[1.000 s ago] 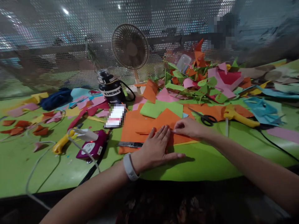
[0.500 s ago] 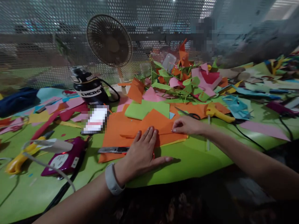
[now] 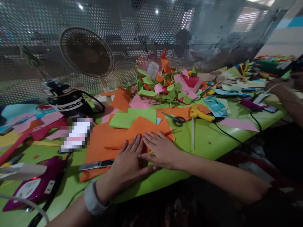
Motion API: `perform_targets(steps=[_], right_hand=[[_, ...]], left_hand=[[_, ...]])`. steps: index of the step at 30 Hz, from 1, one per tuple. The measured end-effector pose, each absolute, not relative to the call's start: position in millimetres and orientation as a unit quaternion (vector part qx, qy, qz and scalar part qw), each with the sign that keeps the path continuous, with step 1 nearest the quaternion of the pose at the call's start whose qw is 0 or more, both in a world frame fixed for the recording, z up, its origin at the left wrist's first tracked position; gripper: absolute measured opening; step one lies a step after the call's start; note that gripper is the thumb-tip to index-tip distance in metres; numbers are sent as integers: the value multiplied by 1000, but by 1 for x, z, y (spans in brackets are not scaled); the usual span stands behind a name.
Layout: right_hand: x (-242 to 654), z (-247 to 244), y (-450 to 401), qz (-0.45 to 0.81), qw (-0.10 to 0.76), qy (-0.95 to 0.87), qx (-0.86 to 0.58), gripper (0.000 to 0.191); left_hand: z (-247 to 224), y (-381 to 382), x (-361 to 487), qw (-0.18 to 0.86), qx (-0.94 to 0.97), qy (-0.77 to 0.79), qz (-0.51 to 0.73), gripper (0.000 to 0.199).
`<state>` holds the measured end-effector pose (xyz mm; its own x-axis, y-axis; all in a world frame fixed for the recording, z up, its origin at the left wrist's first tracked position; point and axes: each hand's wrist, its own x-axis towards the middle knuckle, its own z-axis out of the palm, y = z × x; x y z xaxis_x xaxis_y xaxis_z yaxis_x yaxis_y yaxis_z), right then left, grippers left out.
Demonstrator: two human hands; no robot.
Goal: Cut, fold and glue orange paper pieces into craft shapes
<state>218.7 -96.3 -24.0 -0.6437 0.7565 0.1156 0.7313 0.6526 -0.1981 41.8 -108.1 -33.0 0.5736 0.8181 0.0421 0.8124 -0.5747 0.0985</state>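
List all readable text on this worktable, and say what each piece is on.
"ENERGY": white band of the black bottle.
Small label near the bottle's base: too small to read.
White label on the near purple power strip: too blurred to read.
Phone screen: pixelated, unreadable.
Nothing else is legible.

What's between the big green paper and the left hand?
In the head view, only orange paper lies between the green paper and the left hand, which rests on it.
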Motion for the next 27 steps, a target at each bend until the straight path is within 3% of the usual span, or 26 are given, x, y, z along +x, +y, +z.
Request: perform_targets(steps=[11, 27], right_hand=[[224, -27, -93, 106, 62, -893, -433, 81], [229, -38, -88, 55, 49, -905, -418, 78]], left_hand=[[-33, -108, 42, 62, 880, 469, 32, 107], [-12, -115, 48, 153, 851, 502, 19, 112]])
